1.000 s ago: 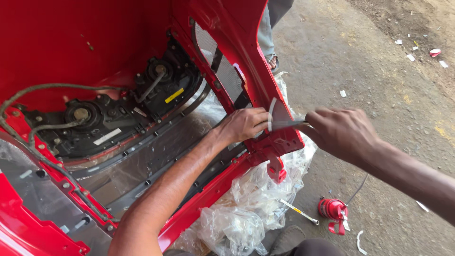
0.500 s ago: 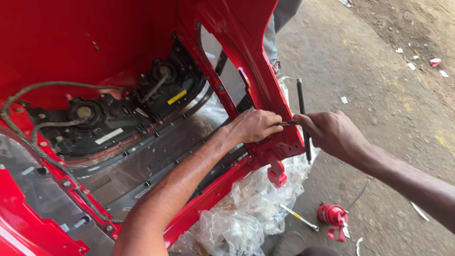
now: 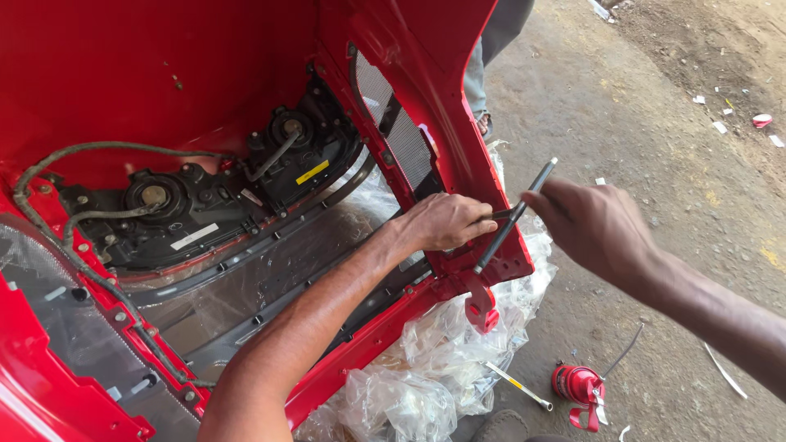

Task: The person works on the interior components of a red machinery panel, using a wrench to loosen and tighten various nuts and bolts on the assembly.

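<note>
At the far left I see the inside of the big red painted car body panel (image 3: 205, 65), lying with its hollow side up, and a grey corrugated cable (image 3: 98, 151) that runs along its lower edge. Next comes the black plastic lamp housing (image 3: 205, 200), mounted in the panel and with its yellow and white labels up. My left hand (image 3: 446, 221) reaches across the panel to the red metal bracket (image 3: 491, 262) at the panel's right corner; its fingers are curled closed on the bracket edge and seem to steady the lower end of the thin dark metal rod tool (image 3: 512, 217), though I cannot tell exactly what they pinch. The tool leans upward to the right, its tip at the bracket. My right hand (image 3: 594, 229) holds the upper part of the tool with closed fingers. I judge the work at this corner is in the middle: the tool is set at the bracket, but the bracket is not separated from the panel. Below the corner lies crumpled clear plastic sheeting (image 3: 426, 376), and further right a small red oil can (image 3: 577, 385) stands on the grey dirt ground (image 3: 655, 123). On the right side there is open room for the arm; the left side is closed by the panel walls.
</note>
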